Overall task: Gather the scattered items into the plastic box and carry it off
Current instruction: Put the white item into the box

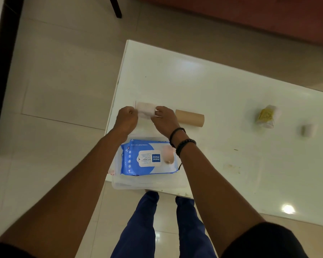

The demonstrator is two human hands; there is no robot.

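A clear plastic box [149, 184] sits at the near left corner of the white table [222, 101]. Inside it lies a blue pack of wet wipes [147, 158]. Just beyond the box, my left hand [126, 119] and my right hand [164, 118] each pinch one end of a pale pink packet [145, 109], held slightly above the table. A brown cardboard tube [190, 118] lies on its side right of my right hand. Farther right stand a small jar with a yellow label [267, 116] and a small white roll [309, 130].
The table's left edge runs close beside my left hand, with pale floor tiles [60, 75] beyond it. A dark furniture leg [116, 7] stands on the floor at the top. A reddish sofa edge [250, 17] borders the far side. My legs [166, 224] are below the box.
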